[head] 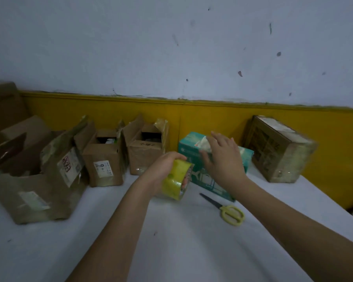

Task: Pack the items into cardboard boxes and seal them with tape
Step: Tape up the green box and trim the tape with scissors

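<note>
Tape roll [177, 179] in L hand [165, 168]; R hand [222, 157] open just beside.

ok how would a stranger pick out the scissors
On the white table, look just in front of the teal tissue box. The scissors lie flat there, dark blades pointing toward the box. Their yellow loop handles set them apart; the yellow tape roll is round and held in the left hand.

The tape [175, 176] is yellow. The scissors [220, 207] have pale yellow handles and dark blades. The tissue box [189, 148] is teal with white print. The boxes [104, 159] are brown cardboard with white labels. The tabletop [171, 241] is white. The wall [171, 47] is pale blue-grey with dark specks, above a mustard band [208, 117].
</note>
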`<move>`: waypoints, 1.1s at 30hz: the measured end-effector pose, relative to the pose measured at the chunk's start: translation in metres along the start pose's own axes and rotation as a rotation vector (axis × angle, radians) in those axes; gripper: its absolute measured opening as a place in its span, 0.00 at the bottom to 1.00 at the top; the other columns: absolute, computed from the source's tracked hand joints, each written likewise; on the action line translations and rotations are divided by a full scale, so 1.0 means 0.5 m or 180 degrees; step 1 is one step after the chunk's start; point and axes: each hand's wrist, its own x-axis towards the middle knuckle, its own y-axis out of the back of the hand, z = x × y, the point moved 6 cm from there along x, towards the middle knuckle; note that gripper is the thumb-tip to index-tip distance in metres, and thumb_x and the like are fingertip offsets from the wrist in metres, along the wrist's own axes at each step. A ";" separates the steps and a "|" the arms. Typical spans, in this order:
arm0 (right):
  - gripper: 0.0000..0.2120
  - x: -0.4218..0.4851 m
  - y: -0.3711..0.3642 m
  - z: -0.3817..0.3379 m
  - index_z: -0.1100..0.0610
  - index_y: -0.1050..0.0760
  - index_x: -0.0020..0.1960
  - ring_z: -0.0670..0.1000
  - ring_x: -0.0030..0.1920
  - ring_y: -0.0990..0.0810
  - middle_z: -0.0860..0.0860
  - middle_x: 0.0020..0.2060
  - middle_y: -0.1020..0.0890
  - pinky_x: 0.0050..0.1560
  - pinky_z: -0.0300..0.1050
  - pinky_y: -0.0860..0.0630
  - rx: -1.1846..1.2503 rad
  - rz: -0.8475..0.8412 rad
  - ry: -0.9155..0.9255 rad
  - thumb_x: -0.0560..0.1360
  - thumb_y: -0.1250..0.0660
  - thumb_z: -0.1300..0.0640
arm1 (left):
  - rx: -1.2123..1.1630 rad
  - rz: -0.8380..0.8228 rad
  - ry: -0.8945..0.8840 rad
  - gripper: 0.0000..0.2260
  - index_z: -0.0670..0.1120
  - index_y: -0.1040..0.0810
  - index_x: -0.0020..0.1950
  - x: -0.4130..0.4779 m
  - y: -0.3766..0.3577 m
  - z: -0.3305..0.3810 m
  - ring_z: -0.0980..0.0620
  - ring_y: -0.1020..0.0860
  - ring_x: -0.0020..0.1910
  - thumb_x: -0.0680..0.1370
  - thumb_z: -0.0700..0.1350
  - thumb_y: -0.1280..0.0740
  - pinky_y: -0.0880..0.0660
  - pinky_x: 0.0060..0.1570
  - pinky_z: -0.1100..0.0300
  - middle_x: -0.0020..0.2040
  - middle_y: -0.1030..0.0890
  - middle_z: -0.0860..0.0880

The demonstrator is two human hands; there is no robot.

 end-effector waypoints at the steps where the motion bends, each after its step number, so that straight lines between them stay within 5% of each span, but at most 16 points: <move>1: 0.26 -0.008 0.020 -0.021 0.55 0.30 0.71 0.54 0.69 0.31 0.53 0.70 0.28 0.71 0.51 0.36 0.0653 0.0100 -0.0014 0.80 0.42 0.40 | -0.0103 -0.0017 -0.0077 0.09 0.41 0.22 0.50 -0.016 0.000 0.010 0.47 0.23 0.23 0.78 0.45 0.36 0.24 0.26 0.60 0.29 0.21 0.41; 3: 0.22 -0.020 0.038 -0.079 0.52 0.21 0.60 0.49 0.54 0.21 0.49 0.53 0.17 0.53 0.41 0.26 0.1555 -0.0211 -0.0021 0.78 0.39 0.38 | -0.0238 0.0038 -0.0314 0.09 0.42 0.22 0.49 -0.061 0.004 0.028 0.46 0.22 0.24 0.79 0.45 0.39 0.23 0.25 0.60 0.30 0.21 0.41; 6: 0.14 -0.038 0.067 -0.170 0.53 0.16 0.42 0.43 0.35 0.22 0.46 0.34 0.17 0.34 0.35 0.32 0.1730 -0.0279 0.0204 0.76 0.32 0.44 | 0.0102 0.0418 -0.0683 0.09 0.43 0.22 0.53 -0.166 0.051 0.039 0.49 0.19 0.27 0.80 0.39 0.41 0.24 0.26 0.60 0.33 0.19 0.43; 9: 0.14 -0.080 0.100 -0.293 0.58 0.19 0.37 0.51 0.36 0.22 0.52 0.32 0.19 0.37 0.47 0.30 0.1578 -0.0362 0.0625 0.76 0.30 0.49 | 0.0359 0.0740 -0.0805 0.10 0.42 0.21 0.56 -0.316 0.118 0.018 0.47 0.19 0.29 0.80 0.36 0.41 0.22 0.29 0.57 0.34 0.19 0.41; 13: 0.15 -0.224 0.135 -0.488 0.58 0.21 0.39 0.55 0.40 0.22 0.55 0.35 0.20 0.39 0.48 0.30 0.1474 -0.0564 0.1579 0.79 0.35 0.50 | 0.0364 0.1428 -0.0671 0.10 0.47 0.22 0.61 -0.547 0.209 -0.051 0.48 0.17 0.37 0.80 0.39 0.36 0.19 0.37 0.58 0.45 0.17 0.43; 17: 0.17 -0.365 0.162 -0.597 0.56 0.20 0.35 0.48 0.37 0.20 0.48 0.33 0.17 0.42 0.43 0.28 0.2542 -0.1003 0.1920 0.78 0.33 0.48 | 0.1063 0.2227 -0.0029 0.26 0.58 0.34 0.76 -0.762 0.263 -0.176 0.53 0.21 0.62 0.79 0.52 0.32 0.25 0.64 0.56 0.69 0.24 0.53; 20: 0.15 -0.447 0.129 -0.645 0.52 0.19 0.32 0.42 0.36 0.19 0.42 0.28 0.19 0.41 0.31 0.27 0.2932 -0.1563 0.1949 0.76 0.30 0.48 | 0.1331 0.2524 0.0211 0.30 0.61 0.42 0.79 -0.846 0.269 -0.268 0.52 0.32 0.73 0.79 0.58 0.34 0.36 0.74 0.53 0.77 0.35 0.54; 22: 0.15 -0.495 0.082 -0.665 0.55 0.18 0.35 0.44 0.36 0.19 0.45 0.30 0.18 0.40 0.32 0.26 0.2783 -0.1770 0.2028 0.76 0.31 0.48 | 0.1769 0.2640 0.0475 0.31 0.61 0.48 0.80 -0.857 0.281 -0.324 0.52 0.34 0.75 0.81 0.60 0.38 0.38 0.72 0.59 0.78 0.35 0.52; 25: 0.17 -0.534 0.012 -0.675 0.59 0.20 0.39 0.51 0.38 0.20 0.52 0.35 0.18 0.46 0.47 0.24 0.2371 -0.1810 0.2141 0.78 0.33 0.47 | 0.1814 0.2721 0.0479 0.31 0.59 0.52 0.81 -0.827 0.291 -0.389 0.57 0.36 0.74 0.82 0.59 0.40 0.40 0.55 0.74 0.78 0.37 0.53; 30: 0.16 -0.553 -0.026 -0.680 0.56 0.22 0.48 0.53 0.46 0.23 0.53 0.42 0.22 0.43 0.46 0.28 0.1569 -0.1151 0.2563 0.79 0.37 0.43 | 0.1207 0.3054 -0.0040 0.29 0.65 0.48 0.79 -0.792 0.310 -0.458 0.64 0.35 0.68 0.81 0.59 0.39 0.36 0.55 0.73 0.78 0.37 0.56; 33: 0.26 -0.531 -0.039 -0.654 0.55 0.29 0.55 0.55 0.49 0.24 0.53 0.48 0.23 0.46 0.49 0.28 0.1300 -0.1026 0.2192 0.74 0.37 0.33 | 0.1257 0.3401 -0.0108 0.31 0.66 0.48 0.79 -0.782 0.319 -0.467 0.62 0.31 0.64 0.80 0.62 0.38 0.34 0.45 0.80 0.75 0.31 0.54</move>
